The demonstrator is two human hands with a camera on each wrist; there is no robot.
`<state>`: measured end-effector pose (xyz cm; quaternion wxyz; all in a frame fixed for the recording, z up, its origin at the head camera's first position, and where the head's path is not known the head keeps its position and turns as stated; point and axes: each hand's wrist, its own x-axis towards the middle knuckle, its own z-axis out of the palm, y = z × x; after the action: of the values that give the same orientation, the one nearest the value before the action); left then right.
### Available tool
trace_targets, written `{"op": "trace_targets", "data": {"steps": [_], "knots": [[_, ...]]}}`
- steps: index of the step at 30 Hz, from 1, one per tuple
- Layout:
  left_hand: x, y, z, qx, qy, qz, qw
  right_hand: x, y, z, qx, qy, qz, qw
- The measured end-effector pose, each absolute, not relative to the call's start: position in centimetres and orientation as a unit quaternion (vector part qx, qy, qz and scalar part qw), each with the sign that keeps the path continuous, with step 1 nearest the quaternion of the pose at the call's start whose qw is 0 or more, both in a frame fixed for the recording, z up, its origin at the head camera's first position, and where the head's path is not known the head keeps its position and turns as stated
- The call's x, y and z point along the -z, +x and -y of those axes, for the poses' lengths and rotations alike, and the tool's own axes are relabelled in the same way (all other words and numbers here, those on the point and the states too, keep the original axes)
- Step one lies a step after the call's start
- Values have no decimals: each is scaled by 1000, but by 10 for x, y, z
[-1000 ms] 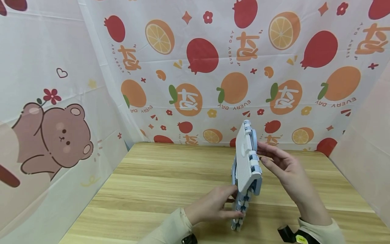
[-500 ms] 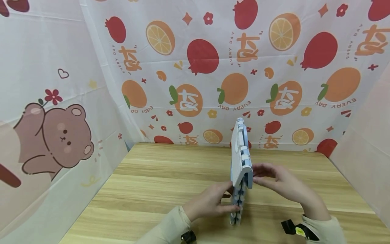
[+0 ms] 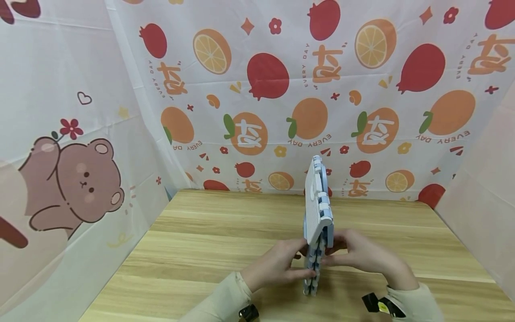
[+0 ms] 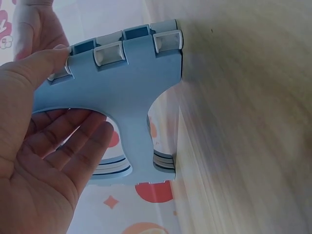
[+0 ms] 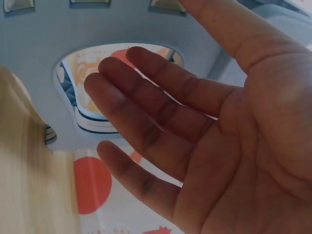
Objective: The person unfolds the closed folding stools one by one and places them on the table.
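A light blue and white plastic folding stool [image 3: 315, 203] stands on edge on the table, its panels folded close together. My left hand [image 3: 275, 264] grips its left leg panel. In the left wrist view, the thumb presses the hinged edge while the fingers reach into the cutout of the blue panel [image 4: 136, 92]. On the opposite side is my right hand [image 3: 362, 254], its thumb at the near edge of the stool. The right wrist view has its fingers [image 5: 146, 122] spread and nearly straight in front of the oval cutout of the other panel [image 5: 29, 48].
The wood-grain table [image 3: 209, 232] extends around the stool. A fruit-print cloth [image 3: 225, 179] hangs behind its back edge. A bear-print cloth [image 3: 86, 179] covers the left side, and a pale cloth [image 3: 483, 179] the right. Black wrist devices [image 3: 249, 313] sit at both sleeves.
The stool has shifted slightly left and turned more edge-on. My right hand has moved down from beside the upper part to the lower panel; the left hand keeps its grip.
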<state>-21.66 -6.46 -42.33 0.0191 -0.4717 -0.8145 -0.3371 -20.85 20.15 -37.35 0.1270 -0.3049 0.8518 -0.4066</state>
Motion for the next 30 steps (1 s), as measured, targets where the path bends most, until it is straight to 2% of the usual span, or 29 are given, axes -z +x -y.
{"op": "trace_targets", "data": {"steps": [12,30], "knots": [[424,-215,64,297,-475,827,43,372,-205,-191,406,-285,-858,131],[421,-218,68,292,-474,831,26,379,-210,-201,403,-304,-855,120]]}}
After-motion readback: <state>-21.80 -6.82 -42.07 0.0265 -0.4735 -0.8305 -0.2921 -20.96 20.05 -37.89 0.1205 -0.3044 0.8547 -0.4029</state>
